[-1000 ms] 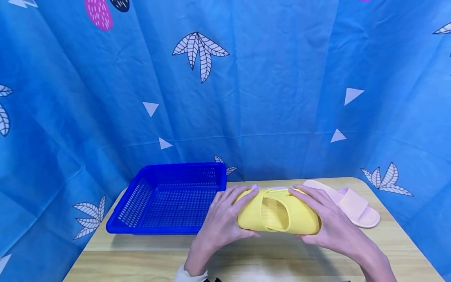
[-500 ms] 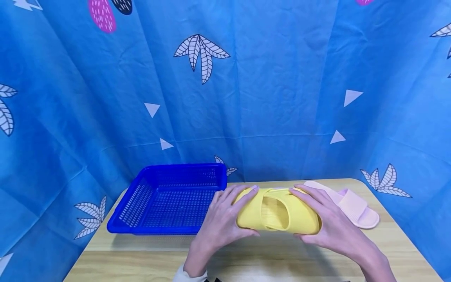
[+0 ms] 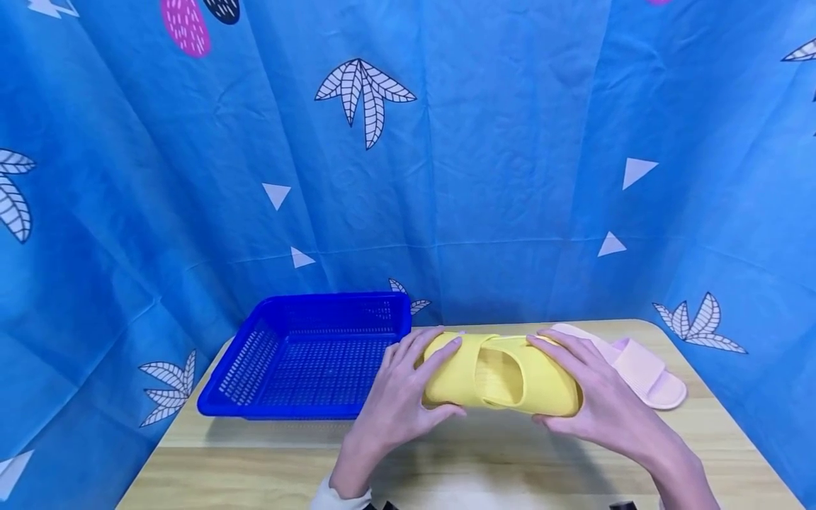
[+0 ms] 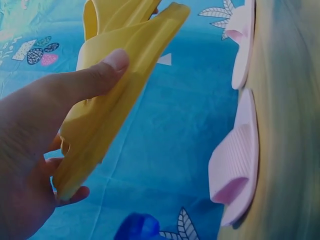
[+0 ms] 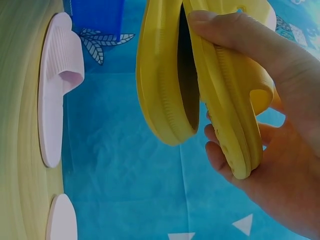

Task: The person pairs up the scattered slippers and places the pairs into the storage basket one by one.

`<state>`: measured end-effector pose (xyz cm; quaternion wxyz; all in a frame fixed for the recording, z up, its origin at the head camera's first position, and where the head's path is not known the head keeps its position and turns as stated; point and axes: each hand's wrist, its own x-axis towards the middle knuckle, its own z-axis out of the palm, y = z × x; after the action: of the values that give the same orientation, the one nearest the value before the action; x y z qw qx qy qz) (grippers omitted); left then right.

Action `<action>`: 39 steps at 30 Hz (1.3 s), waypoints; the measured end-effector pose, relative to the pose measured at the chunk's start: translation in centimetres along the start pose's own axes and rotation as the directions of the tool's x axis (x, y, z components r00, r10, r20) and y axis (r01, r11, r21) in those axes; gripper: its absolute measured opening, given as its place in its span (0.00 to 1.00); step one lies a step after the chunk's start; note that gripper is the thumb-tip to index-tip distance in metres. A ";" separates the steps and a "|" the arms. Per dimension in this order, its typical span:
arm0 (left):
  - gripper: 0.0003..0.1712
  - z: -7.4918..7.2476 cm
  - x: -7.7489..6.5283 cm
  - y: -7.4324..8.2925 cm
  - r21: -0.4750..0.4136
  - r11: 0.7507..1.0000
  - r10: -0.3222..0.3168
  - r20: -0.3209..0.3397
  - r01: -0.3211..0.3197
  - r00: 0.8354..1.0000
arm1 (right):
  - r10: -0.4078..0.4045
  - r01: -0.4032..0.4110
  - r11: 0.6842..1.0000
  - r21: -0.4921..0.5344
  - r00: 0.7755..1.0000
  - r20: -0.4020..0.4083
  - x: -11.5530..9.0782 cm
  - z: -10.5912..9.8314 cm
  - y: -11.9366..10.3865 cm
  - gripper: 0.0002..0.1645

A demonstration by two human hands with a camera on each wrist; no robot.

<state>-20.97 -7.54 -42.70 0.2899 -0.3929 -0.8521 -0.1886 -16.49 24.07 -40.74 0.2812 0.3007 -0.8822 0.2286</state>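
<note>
A pair of yellow slippers [image 3: 548, 379] is held up above the table, pressed together with their open parts overlapping. My left hand [image 3: 398, 397] grips the pair's left end, with the thumb below and the fingers over the top. At the right end my right hand [image 3: 593, 389] holds on in the same manner. From the right wrist, two yellow soles [image 5: 162, 85] show side by side with a narrow gap at one end. A pink slipper [image 3: 640, 368] lies on the table beyond my right hand. Its mate [image 4: 237, 165] shows in the left wrist view, mostly hidden from the head view.
An open blue mesh basket [image 3: 319, 368] stands at the table's left, close to my left hand. The wooden table [image 3: 255, 471] extends under both hands. Behind it hangs a blue patterned curtain [image 3: 510, 142].
Both hands have raised the yellow slippers slightly, the left end a little more, so the pair tilts. The basket and pink slippers stay put.
</note>
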 end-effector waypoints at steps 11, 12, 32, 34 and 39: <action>0.50 0.0 -2.3 -1.2 -0.011 0.996 -0.090 -0.014 0.089 0.996 | 0.006 -0.006 1.000 0.000 1.000 -0.005 -0.1 -0.1 0.5 0.67; 0.49 -0.1 -2.6 -1.3 -0.006 0.995 -0.103 -0.012 0.103 0.995 | 0.004 -0.004 1.000 -0.002 1.000 -0.007 -0.1 -0.1 0.6 0.67; 0.24 -2.0 -6.8 -4.6 0.114 0.975 -0.183 -0.060 0.189 0.981 | 0.018 -0.018 1.000 0.002 1.000 -0.017 -0.3 -0.1 1.1 0.66; 0.23 -2.2 -7.2 -4.9 0.127 0.971 -0.196 -0.070 0.204 0.978 | 0.019 -0.019 1.000 0.002 1.000 -0.017 -0.3 -0.1 1.1 0.66; 0.21 -2.7 -8.3 -5.7 0.157 0.958 -0.228 -0.084 0.239 0.970 | 0.041 -0.041 0.999 0.012 0.999 0.001 -0.4 -0.3 1.1 0.65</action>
<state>-20.11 -17.17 -46.50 0.3248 -0.2576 -0.8954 -0.1628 -16.89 25.14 -41.04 0.2742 0.2843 -0.8869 0.2397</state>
